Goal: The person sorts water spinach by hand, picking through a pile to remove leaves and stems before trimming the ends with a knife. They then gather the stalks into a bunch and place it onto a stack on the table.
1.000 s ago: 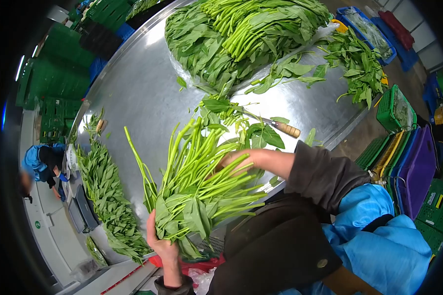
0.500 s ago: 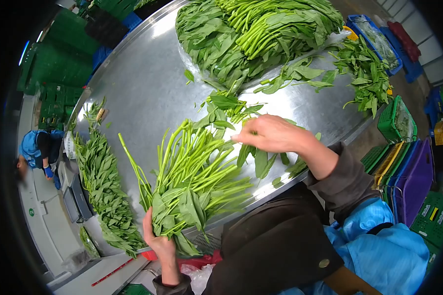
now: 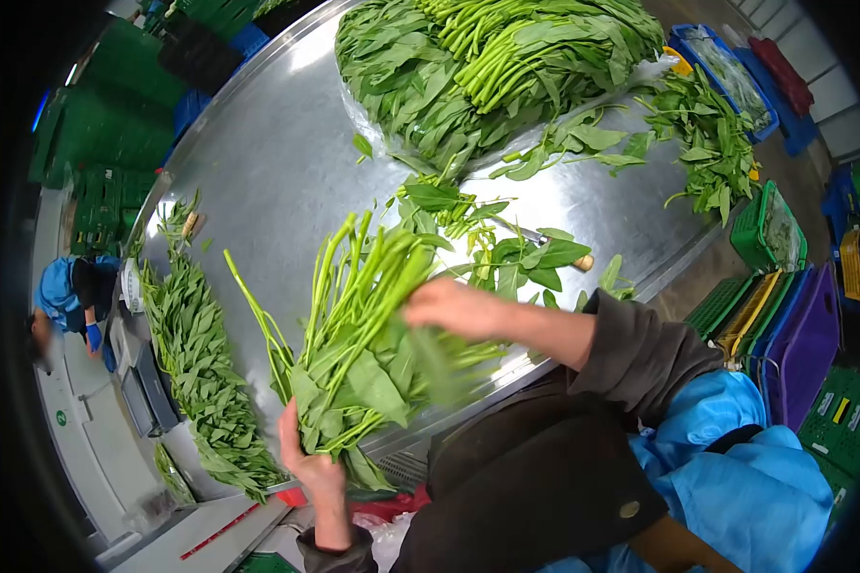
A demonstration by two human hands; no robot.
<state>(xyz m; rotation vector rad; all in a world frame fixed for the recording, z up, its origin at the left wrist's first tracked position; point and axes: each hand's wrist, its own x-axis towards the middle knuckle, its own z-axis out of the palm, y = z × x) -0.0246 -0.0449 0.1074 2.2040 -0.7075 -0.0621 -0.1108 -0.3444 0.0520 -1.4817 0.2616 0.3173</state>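
My left hand grips the leafy end of a bunch of long-stemmed green vegetables, its stems fanning up over the steel table. My right hand lies against the right side of the bunch, blurred by motion, with a few stems under its fingers. A wooden-handled knife lies among loose leaves just beyond my right hand. A big heap of the same greens fills the far end of the table.
A row of bundled greens lies along the table's left edge. Loose greens are scattered at the right edge. Green, yellow and purple crates stand on the floor at right. Another person in blue works at far left.
My right hand came back from the loose leaves near the knife to the bunch, bringing stems to it. The bunch tilted more upright; my left hand kept its grip.
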